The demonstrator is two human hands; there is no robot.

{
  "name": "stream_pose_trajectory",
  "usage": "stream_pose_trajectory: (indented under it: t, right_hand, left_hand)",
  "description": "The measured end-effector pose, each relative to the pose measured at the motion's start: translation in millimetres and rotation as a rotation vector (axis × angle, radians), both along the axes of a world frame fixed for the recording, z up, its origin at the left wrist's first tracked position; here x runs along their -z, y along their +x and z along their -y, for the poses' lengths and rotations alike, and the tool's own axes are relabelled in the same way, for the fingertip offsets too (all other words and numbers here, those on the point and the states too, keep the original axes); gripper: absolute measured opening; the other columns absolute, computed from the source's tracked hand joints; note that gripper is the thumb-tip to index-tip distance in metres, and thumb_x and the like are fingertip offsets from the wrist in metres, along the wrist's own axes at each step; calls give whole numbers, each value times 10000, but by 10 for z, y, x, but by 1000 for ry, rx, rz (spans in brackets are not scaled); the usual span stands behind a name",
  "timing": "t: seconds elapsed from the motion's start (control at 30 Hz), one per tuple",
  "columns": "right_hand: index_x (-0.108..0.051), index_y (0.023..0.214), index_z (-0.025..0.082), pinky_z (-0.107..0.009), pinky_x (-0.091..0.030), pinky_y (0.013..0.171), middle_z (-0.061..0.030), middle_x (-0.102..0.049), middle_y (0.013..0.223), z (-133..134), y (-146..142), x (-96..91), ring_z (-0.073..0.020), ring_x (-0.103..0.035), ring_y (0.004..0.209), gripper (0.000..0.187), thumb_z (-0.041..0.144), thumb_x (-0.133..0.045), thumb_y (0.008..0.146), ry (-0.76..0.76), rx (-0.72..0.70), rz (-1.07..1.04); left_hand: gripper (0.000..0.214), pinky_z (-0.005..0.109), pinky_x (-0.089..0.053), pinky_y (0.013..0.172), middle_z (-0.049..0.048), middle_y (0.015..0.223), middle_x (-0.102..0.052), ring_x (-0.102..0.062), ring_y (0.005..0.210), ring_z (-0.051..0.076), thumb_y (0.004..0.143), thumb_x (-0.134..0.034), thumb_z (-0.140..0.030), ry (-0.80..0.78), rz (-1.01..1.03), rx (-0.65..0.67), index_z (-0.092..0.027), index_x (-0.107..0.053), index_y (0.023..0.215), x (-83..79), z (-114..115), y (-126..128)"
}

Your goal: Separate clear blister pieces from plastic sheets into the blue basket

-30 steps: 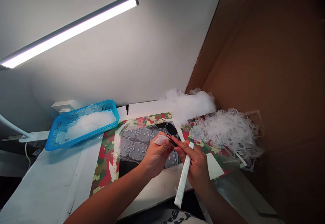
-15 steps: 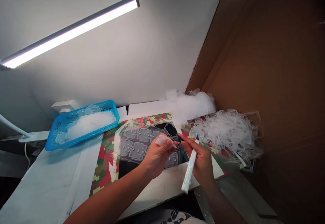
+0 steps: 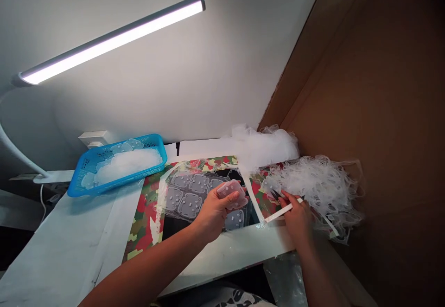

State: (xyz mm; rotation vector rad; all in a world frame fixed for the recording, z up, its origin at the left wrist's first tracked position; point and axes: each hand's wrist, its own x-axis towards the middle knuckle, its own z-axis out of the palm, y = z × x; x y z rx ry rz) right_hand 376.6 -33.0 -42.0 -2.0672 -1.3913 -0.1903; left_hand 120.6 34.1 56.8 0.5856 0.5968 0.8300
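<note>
My left hand (image 3: 214, 212) is closed on translucent silicone pieces (image 3: 232, 195) with small raised bumps, thumb on top. They are held above a sheet of similar translucent pieces (image 3: 187, 205) lying on a black surface. To the right, my right hand (image 3: 297, 214) grips dark-tipped tweezers (image 3: 276, 195), the tips at a loose translucent piece (image 3: 269, 185) by the pile of scraps. A white stick (image 3: 280, 213) with a dark end also lies in the right hand, pointing left and toward me. Whether the tips pinch that loose piece is too small to tell.
A blue basket (image 3: 116, 180) with many translucent pieces stands at the left. Stringy clear offcuts (image 3: 321, 182) are heaped at the right, and a white translucent stack (image 3: 267, 147) lies behind. A cardboard wall (image 3: 365, 89) borders the right; a lamp (image 3: 114, 40) shines above.
My right hand has moved right, away from the left hand, to the loose piece by the scraps. The pieces in my left hand now lie flatter, bumps showing. The view has shifted slightly.
</note>
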Motion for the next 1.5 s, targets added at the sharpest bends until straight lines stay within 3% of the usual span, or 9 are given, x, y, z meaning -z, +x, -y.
stream_pose_trajectory:
  t: [0.27, 0.37, 0.47, 0.6, 0.73, 0.83, 0.9, 0.97, 1.5]
  right_hand:
    - [-699, 1017, 161, -356, -443, 688, -131, -683, 956, 51, -82, -197, -263, -609, 796, 498, 554, -408, 926, 173, 47, -123]
    - [-695, 1006, 165, -350, -421, 644, -127, -693, 927, 59, -42, -170, -263, -607, 740, 470, 557, -455, 906, 183, 63, -151]
    - [-666, 1009, 158, -348, -435, 664, -110, -680, 897, 26, -90, -183, -258, -607, 756, 442, 550, -501, 887, 215, 15, -283]
    - [-589, 1112, 173, -336, -464, 720, -64, -638, 884, -90, -339, -313, -217, -595, 788, 423, 529, -502, 902, 278, -131, -600]
    - [-610, 1153, 200, -294, -439, 656, 0, -542, 709, -323, -641, -458, -164, -514, 656, 471, 536, -339, 964, 203, -363, -853]
    - [-690, 1051, 221, -285, -416, 612, -2, -557, 694, -525, -889, -545, -166, -517, 646, 445, 529, -386, 948, -21, -547, -852]
    - [-694, 1027, 230, -280, -426, 611, -1, -611, 728, -646, -1051, -572, -173, -560, 676, 356, 496, -490, 908, -150, -661, -826]
    - [-681, 979, 229, -273, -441, 612, 1, -654, 763, -740, -1177, -563, -178, -595, 698, 281, 460, -574, 860, -217, -738, -799]
    - [-648, 755, 215, -291, -444, 709, -12, -687, 833, -824, -1361, -378, -176, -618, 761, 125, 284, -594, 844, -243, -850, -487]
  left_hand:
    - [419, 258, -507, 625, 27, 851, -657, -634, 684, 142, 650, -844, -357, 137, -102, -144, -179, -644, 972, -34, -384, -386]
    - [368, 227, -469, 573, 14, 763, -629, -571, 615, 114, 690, -797, -382, 449, -518, -400, -166, -638, 942, -158, -938, -1027]
    - [255, 268, -493, 654, 14, 753, -635, -583, 691, 146, 806, -694, -350, 750, -1311, -531, -165, -649, 975, -341, -1416, -1770]
    - [256, 493, -458, 869, 100, 912, -637, -546, 1058, 337, 790, -725, -320, 794, -1549, -623, -134, -658, 952, -430, -1645, -2261]
    - [362, 571, -364, 1024, 165, 1226, -565, -397, 1293, 395, 925, -535, -404, 1063, -1558, -514, -134, -622, 1151, -149, -1343, -1946]
    - [331, 441, -421, 1048, 55, 1324, -573, -513, 1244, 285, 884, -595, -461, 1303, -1440, -160, -261, -669, 1138, 257, -885, -1489]
    - [478, 525, -316, 1117, 68, 1508, -410, -349, 1396, 323, 913, -535, -502, 1546, -1365, 218, -313, -534, 1353, 516, -598, -1265]
    - [591, 568, -221, 1148, 76, 1580, -280, -206, 1457, 345, 914, -498, -553, 1609, -1381, 346, -341, -397, 1456, 692, -395, -1159]
    - [579, 575, -187, 1148, 93, 1592, -236, -174, 1462, 355, 929, -451, -558, 1684, -1379, 360, -347, -382, 1463, 721, -343, -1149]
